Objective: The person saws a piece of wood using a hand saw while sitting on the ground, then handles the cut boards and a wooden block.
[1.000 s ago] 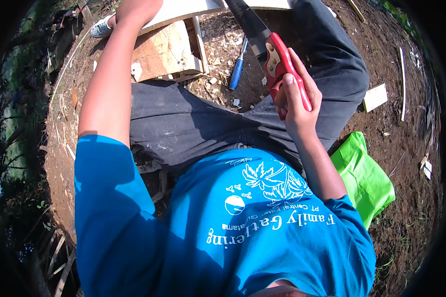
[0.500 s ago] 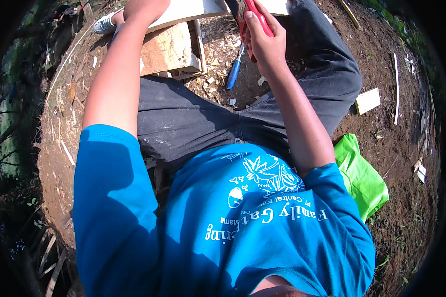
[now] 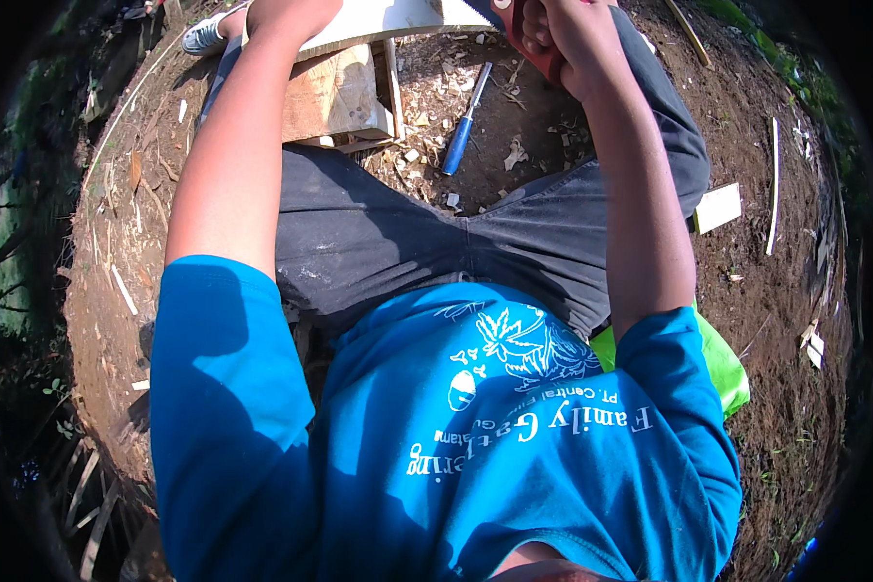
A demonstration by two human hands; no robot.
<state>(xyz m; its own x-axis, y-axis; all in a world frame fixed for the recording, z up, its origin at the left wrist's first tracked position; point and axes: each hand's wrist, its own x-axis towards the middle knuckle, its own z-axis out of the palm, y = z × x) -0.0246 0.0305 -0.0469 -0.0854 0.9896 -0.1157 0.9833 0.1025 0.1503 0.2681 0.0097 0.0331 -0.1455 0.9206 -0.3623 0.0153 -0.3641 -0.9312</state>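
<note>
Right hand clamped on red-handled metal saw | pale wooden board leftward, running crosswise | left hand nearer board, grip indiscernible

The saw handle is red, the board white, the chisel's handle blue. The blue shirt bears white leaf prints; the trousers are dark grey, the bag-like item bright green.

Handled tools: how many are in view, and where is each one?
2: the red-handled saw in the right hand, and the blue-handled tool lying on the ground between the legs. Others may be hidden.
</note>
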